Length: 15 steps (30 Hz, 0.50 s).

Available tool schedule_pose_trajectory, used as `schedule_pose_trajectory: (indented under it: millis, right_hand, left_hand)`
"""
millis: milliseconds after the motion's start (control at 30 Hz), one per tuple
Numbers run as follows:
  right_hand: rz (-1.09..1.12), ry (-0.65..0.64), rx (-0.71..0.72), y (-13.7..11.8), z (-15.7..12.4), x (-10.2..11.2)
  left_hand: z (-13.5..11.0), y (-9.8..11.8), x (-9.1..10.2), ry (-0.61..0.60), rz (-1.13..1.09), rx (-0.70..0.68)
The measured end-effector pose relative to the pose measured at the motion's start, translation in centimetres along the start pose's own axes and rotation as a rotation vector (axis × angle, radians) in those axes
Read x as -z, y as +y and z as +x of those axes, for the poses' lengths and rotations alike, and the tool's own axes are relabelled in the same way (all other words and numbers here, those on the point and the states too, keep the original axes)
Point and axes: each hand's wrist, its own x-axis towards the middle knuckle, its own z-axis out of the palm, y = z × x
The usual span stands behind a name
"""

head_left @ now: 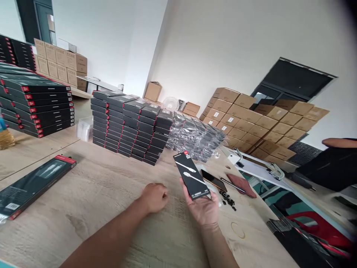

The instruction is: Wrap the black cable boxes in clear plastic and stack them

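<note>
Head view: right hand [199, 210] cradles a slim black cable box [191, 175].

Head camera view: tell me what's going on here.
A person's right hand holds a black retail box showing a white cable, palm up above a wooden table. The left hand rests closed on the tabletop beside it. A phone lies nearby, with stacks of matching black boxes beyond and cartons piled further back.

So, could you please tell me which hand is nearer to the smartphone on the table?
Right: the right hand sits just beside the smartphone, holding a black boxed cable. The left hand rests as a fist on the table, further off to the phone's left.
</note>
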Motion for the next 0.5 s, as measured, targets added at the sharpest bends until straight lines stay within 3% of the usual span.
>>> schedule_pose_trajectory:
  millis: [67, 200, 267, 333, 400, 433, 500]
  right_hand:
    - [0.065, -0.002, -0.027, 0.2, -1.8, 0.4]
    - [0.196, -0.082, -0.135, 0.6, -2.8, -0.7]
    - [0.212, -0.18, -0.225, 0.5, -3.0, -1.7]
    - [0.204, -0.258, -0.281, 0.3, -3.5, -2.7]
    - [0.179, -0.267, -0.249, 0.3, -3.9, -3.4]
    - [0.109, -0.237, -0.17, 0.4, -4.0, -3.6]
    - [-0.295, -0.101, 0.176, 0.7, -3.9, -3.3]
  left_hand:
    - [-0.6, 1.1, 1.1, 0.098, 0.01, -0.062]
    - [-1.1, 4.1, 5.2, 0.608, -0.02, -0.189]
    - [-0.4, 5.4, 7.1, 0.76, 0.046, -0.192]
    - [0.8, 6.4, 7.8, 0.797, 0.158, -0.133]
    - [1.8, 7.3, 6.8, 0.746, 0.252, -0.078]
    - [2.0, 7.8, 5.8, 0.68, 0.274, -0.081]
    - [1.6, 9.0, 3.2, 0.466, 0.222, -0.164]
